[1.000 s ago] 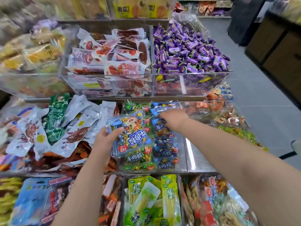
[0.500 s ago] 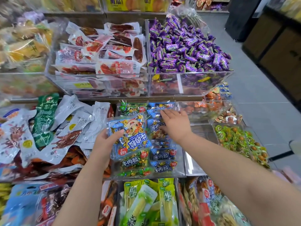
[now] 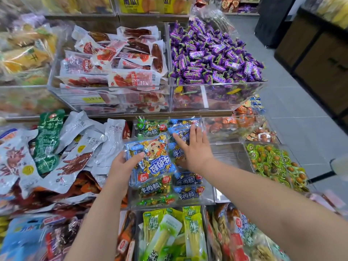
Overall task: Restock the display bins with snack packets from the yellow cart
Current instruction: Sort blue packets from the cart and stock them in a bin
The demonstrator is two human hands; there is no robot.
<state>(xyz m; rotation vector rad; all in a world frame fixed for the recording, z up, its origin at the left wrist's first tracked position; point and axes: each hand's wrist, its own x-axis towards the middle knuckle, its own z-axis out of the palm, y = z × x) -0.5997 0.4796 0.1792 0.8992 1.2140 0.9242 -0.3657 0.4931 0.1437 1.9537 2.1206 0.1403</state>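
Observation:
My left hand [image 3: 123,167] grips a blue snack packet [image 3: 150,159] by its left edge, holding it just above a clear acrylic bin [image 3: 209,199] in the middle shelf row. That bin holds a green row of packets [image 3: 154,189] on the left and a blue row of packets [image 3: 188,192] on the right. My right hand [image 3: 195,149] lies flat with fingers spread on the blue packets in the bin's back right part. The yellow cart is out of view.
Above stand bins of red sausage packs [image 3: 116,59] and purple candies [image 3: 211,51]. Grey and green pouches [image 3: 75,147] pile up to the left, a bin of green round sweets [image 3: 273,162] sits to the right, yellow-green packs [image 3: 173,234] below. A tiled aisle [image 3: 301,117] runs along the right.
My right hand has opened from curled to flat and spread on the blue packets. My left hand keeps holding the blue packet in about the same spot. The view has tilted slightly.

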